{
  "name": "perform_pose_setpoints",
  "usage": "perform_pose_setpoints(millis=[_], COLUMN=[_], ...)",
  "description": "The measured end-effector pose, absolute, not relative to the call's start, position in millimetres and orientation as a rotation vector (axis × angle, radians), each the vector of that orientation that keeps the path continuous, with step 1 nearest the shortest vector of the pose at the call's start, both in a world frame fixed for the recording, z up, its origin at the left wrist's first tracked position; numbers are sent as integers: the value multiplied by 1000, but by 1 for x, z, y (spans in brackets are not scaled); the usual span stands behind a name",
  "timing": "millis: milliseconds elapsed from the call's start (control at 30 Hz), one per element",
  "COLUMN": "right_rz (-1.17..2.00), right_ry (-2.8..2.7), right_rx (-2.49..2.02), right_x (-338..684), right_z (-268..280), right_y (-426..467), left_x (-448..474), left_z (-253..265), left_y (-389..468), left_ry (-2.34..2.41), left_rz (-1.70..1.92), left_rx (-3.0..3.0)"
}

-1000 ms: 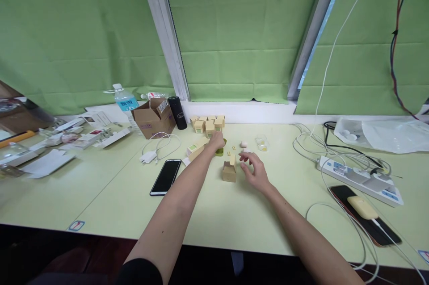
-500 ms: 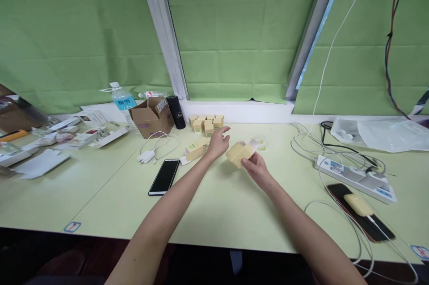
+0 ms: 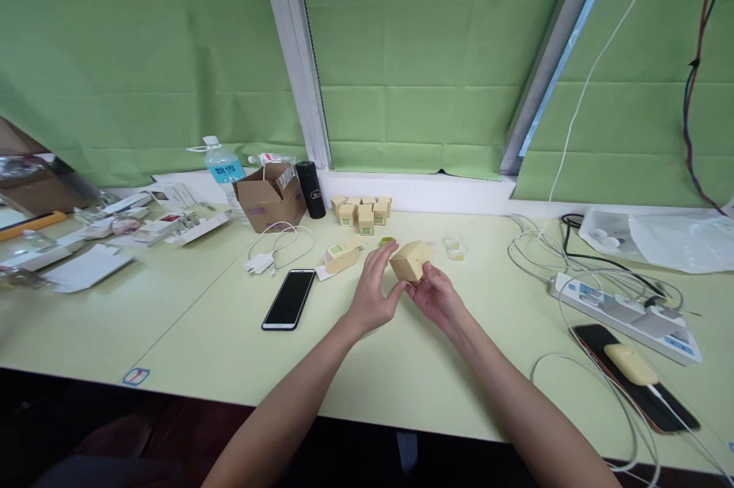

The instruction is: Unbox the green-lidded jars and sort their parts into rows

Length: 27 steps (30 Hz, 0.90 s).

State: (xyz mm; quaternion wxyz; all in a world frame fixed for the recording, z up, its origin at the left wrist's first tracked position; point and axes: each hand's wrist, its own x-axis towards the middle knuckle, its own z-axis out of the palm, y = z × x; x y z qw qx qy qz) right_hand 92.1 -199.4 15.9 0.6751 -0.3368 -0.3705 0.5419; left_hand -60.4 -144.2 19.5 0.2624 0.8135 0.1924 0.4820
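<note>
Above the table, a small tan cardboard box (image 3: 408, 262) is tilted in the fingers of my right hand (image 3: 440, 295), which is closed on its lower right side. My left hand (image 3: 371, 293) is beside the box on its left, fingers stretched out and thumb apart, its thumb tip close to the right fingertips. Just beyond the left fingertips shows a small yellow-green thing (image 3: 388, 241), too small to make out. Several similar small boxes (image 3: 366, 220) stand grouped near the wall. A longer tan box with a green label (image 3: 342, 254) lies left of my hands, its white flap open.
Left are a black-screened phone (image 3: 289, 300), a white charger (image 3: 260, 263), a brown carton (image 3: 269, 205), a black bottle (image 3: 310, 191) and a water bottle (image 3: 224, 170). Clear plastic pieces (image 3: 456, 247) lie right of the box, with a power strip (image 3: 625, 312), cables and another phone (image 3: 602, 346) farther right.
My left hand has come back from near the group of boxes to beside the held one. The box in my right hand has turned and now looks squared up. The view has shifted slightly.
</note>
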Motion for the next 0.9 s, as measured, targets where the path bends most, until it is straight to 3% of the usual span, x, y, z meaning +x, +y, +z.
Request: perform_pose_setpoints(millis=[133,433,900], right_rz=[1233,1208,966], right_ry=[-705,-797,-817], right_rx=[-802,-759,-974], right_x=[88,86,95], right_z=[10,10,5], right_y=[-201,-208,-206], left_x=[-60,-51,-53], left_z=[14,-1,5], left_y=[-143,-148,-153], left_ry=[509,596,570], left_rz=[1303,1226,1112], left_rx=[2452,1860,1852])
